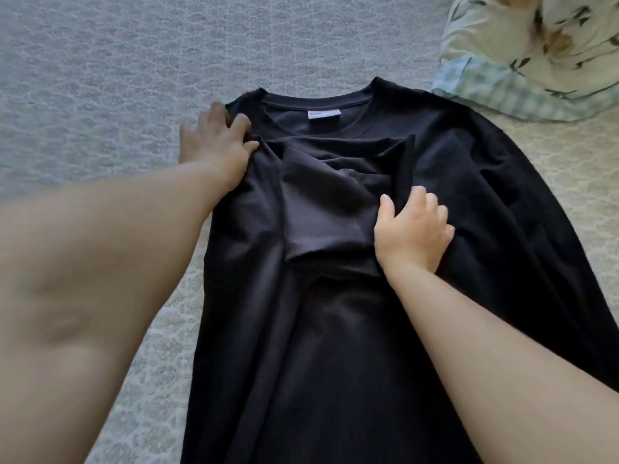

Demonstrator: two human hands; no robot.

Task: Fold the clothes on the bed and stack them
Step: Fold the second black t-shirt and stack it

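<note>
One head view was given: a black shirt [335, 296] was spread collar-away on the bed [100, 78]. Its left shoulder was pressed by the left hand [214, 152], fingers straight. Folded sleeve fabric was grasped by the right hand [412, 229], fingers curled. A floral pillow [536, 55] lay nearby.

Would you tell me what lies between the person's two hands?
In the head view, only the black T-shirt's folded-in sleeve lies between left hand and right hand.
</note>
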